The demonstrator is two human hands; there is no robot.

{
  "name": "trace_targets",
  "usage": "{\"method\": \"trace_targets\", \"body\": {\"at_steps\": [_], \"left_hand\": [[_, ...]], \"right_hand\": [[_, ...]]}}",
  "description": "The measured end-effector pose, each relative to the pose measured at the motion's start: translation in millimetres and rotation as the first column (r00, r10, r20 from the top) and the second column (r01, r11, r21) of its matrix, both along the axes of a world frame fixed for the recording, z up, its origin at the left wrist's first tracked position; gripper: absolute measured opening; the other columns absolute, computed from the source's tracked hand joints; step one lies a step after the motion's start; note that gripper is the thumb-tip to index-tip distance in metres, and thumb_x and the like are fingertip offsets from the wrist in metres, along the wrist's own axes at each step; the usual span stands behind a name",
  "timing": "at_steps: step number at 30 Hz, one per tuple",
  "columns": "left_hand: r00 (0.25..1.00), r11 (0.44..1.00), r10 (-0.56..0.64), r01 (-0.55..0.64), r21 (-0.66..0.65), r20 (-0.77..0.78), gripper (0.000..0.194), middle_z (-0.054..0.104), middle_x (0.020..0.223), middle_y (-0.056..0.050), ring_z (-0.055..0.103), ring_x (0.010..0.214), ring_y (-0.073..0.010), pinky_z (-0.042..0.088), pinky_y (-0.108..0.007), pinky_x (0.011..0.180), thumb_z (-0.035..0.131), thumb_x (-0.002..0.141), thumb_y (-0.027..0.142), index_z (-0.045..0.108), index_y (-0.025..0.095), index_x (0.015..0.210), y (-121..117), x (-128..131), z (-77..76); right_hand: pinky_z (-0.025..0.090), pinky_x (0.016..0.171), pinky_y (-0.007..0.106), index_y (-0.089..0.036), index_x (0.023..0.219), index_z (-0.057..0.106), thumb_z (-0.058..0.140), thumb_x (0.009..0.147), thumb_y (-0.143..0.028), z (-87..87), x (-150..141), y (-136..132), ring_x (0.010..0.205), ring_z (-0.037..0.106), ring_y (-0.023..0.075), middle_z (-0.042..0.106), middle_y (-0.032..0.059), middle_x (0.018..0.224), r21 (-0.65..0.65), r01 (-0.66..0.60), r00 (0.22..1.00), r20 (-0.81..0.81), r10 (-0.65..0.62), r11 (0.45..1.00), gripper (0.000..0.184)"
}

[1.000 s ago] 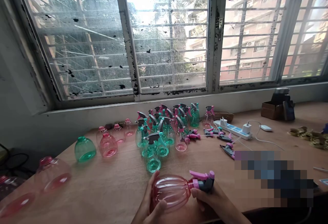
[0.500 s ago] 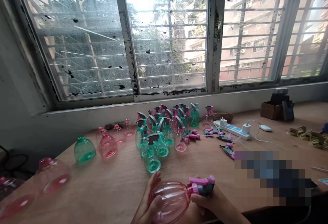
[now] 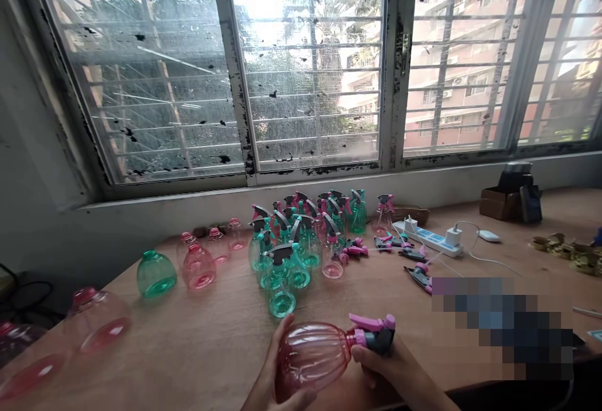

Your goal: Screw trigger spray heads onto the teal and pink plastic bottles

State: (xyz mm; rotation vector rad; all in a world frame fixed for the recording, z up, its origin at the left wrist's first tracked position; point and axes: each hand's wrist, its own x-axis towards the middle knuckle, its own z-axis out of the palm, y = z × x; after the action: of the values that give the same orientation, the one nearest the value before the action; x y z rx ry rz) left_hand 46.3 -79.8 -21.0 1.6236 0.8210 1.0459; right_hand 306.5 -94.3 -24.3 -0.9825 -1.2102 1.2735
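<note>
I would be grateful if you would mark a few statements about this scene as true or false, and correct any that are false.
1. The left hand wraps around the body of a pink spray bottle. True.
2. The right hand is empty. False: the right hand holds the same bottle near its neck, below the pink-and-grey trigger head.
3. A white power strip lies on the wooden table, with plugs in it. True.
4. The teal bottle body left of the cluster has a trigger head fitted. False: it has none.
5. Loose pink-and-grey trigger heads lie on the table. True.
</note>
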Motion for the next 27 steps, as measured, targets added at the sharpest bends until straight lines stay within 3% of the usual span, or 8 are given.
{"method": "trace_targets", "body": {"at_steps": [5,10,13,16,20,27], "left_hand": [[1.0,0.999,0.017,-0.017,-0.039,-0.018,0.096,0.041,0.163,-0.01,0.034,0.152,-0.0345,0.027,-0.044,0.126,0.076,0.081,0.054,0.028,0.026,0.158,-3,-5,7.0],[0.997,0.999,0.023,-0.026,-0.034,-0.076,0.075,0.034,0.168,-0.004,0.023,0.157,-0.029,0.019,-0.04,0.129,0.064,0.091,0.053,0.035,0.03,0.156,-5,-13,12.6],[0.997,0.999,0.027,-0.03,-0.038,-0.074,0.073,0.034,0.168,-0.003,0.023,0.157,-0.0291,0.02,-0.04,0.128,0.063,0.092,0.052,0.036,0.031,0.156,-4,-13,12.4],[0.998,0.999,0.04,-0.042,-0.031,-0.043,0.076,0.037,0.167,-0.004,0.027,0.155,-0.0313,0.024,-0.042,0.127,0.068,0.088,0.052,0.039,0.031,0.155,-3,-10,7.5],[0.998,0.998,0.061,-0.061,0.005,-0.001,0.089,0.04,0.165,-0.009,0.034,0.152,-0.0351,0.025,-0.046,0.126,0.078,0.078,0.055,0.04,0.028,0.154,1,-7,-1.3],[0.998,0.999,0.044,-0.043,-0.023,0.035,0.104,0.034,0.167,-0.008,0.029,0.154,-0.0347,0.029,-0.044,0.125,0.088,0.071,0.045,0.031,0.029,0.156,1,-1,-4.8]], "right_hand": [[0.044,0.053,0.029,-0.012,0.131,0.061,0.081,0.074,-0.062,-1.8,1,-1,0.051,0.053,0.0146,0.058,-0.0065,0.055,-0.005,-0.023,0.999,0.022,0.023,1.0,0.079],[0.043,0.051,0.027,-0.013,0.11,0.063,0.083,0.073,-0.056,-4.9,4,0,0.052,0.056,0.0156,0.061,-0.0049,0.056,-0.044,-0.074,0.994,0.074,0.077,0.996,0.06],[0.044,0.052,0.027,-0.014,0.108,0.062,0.083,0.074,-0.054,-6.2,5,1,0.053,0.058,0.0159,0.061,-0.005,0.056,-0.049,-0.075,0.994,0.078,0.079,0.996,0.057],[0.043,0.051,0.027,-0.013,0.108,0.063,0.083,0.073,-0.056,-7.1,4,1,0.052,0.056,0.0156,0.062,-0.0046,0.055,-0.063,-0.062,0.994,0.086,0.067,0.996,0.06],[0.045,0.051,0.028,-0.011,0.125,0.062,0.083,0.071,-0.06,-6.1,3,1,0.051,0.055,0.0154,0.059,-0.0058,0.054,-0.041,-0.043,0.997,0.066,0.045,0.998,0.076],[0.045,0.051,0.028,-0.013,0.131,0.064,0.081,0.072,-0.064,-1.4,1,0,0.05,0.054,0.0147,0.058,-0.0054,0.055,0.0,-0.019,0.999,0.042,0.019,1.0,0.08]]}}
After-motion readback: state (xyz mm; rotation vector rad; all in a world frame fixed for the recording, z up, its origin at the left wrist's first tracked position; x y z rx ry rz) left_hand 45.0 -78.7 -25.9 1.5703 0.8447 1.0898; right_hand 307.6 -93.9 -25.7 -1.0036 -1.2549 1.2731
